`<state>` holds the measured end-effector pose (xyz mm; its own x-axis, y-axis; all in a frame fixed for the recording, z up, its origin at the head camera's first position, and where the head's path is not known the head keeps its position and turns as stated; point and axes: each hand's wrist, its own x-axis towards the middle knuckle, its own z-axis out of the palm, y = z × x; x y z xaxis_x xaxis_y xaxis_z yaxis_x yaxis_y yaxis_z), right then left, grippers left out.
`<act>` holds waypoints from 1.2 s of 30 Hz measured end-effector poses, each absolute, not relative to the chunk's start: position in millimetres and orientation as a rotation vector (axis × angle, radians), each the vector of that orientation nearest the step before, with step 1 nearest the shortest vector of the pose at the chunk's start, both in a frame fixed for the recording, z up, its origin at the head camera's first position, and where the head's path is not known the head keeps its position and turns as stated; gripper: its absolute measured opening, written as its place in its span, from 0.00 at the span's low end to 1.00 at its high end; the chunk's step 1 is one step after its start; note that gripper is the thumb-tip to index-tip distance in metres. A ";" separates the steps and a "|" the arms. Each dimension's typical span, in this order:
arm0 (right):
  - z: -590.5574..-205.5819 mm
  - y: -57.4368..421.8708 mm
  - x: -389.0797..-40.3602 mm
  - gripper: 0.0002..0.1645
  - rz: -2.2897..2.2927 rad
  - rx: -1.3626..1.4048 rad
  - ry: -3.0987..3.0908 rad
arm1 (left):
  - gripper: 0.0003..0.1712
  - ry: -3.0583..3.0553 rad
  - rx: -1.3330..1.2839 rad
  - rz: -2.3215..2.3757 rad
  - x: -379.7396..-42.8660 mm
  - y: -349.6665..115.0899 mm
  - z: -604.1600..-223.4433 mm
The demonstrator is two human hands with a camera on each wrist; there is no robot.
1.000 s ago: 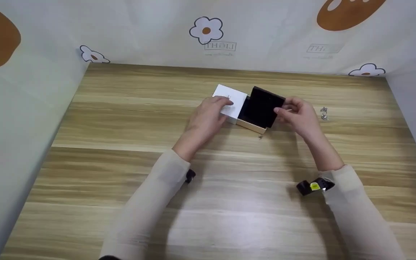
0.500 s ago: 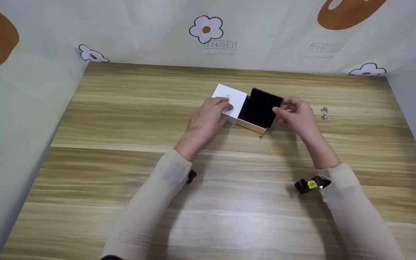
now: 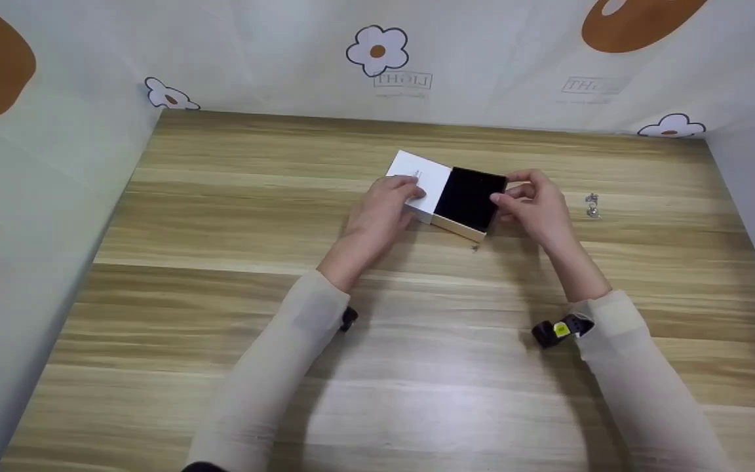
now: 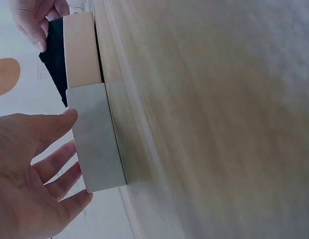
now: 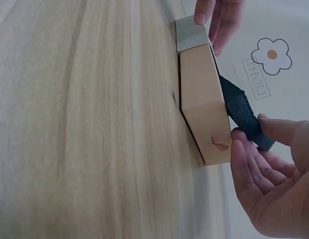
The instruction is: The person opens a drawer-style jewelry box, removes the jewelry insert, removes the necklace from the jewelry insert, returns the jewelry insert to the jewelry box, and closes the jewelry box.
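A small drawer-style gift box sits on the table, its white sleeve (image 3: pixel 421 172) at left and its tan drawer (image 3: pixel 459 228) pulled out to the right. My left hand (image 3: pixel 383 206) rests on the sleeve; in the left wrist view its thumb and fingertips touch along the top edge, fingers fairly straight. My right hand (image 3: pixel 538 203) pinches the right edge of a black foam pad (image 3: pixel 472 196) between thumb and fingers. In the right wrist view the pad (image 5: pixel 241 112) tilts up over the drawer, its raised end in the hand. The inside of the drawer is hidden under the pad.
Small silver jewellery pieces (image 3: pixel 592 206) lie to the right of the right hand. Another tiny metal piece (image 3: pixel 475 248) lies just in front of the drawer. A patterned curtain (image 3: pixel 272 59) borders the back of the wooden table (image 3: pixel 233 210).
The black pad, held by the right hand, has lowered from a steeper tilt to lie closer over the drawer. The right hand has shifted slightly left. The left hand stays on the sleeve.
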<state>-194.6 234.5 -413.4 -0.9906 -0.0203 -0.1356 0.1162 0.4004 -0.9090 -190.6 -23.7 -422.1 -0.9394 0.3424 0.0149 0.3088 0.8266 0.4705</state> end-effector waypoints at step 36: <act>-414.0 227.3 -178.6 0.18 -0.816 -0.489 3.186 | 0.22 2.887 0.516 0.803 -189.4 -24.0 -421.1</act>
<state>-178.6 227.3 -414.0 -0.9404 -0.2347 0.2462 -0.3241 0.8377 -0.4396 -189.4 -24.0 -421.1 -0.9375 0.3478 -0.0064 0.2945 0.8034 0.5174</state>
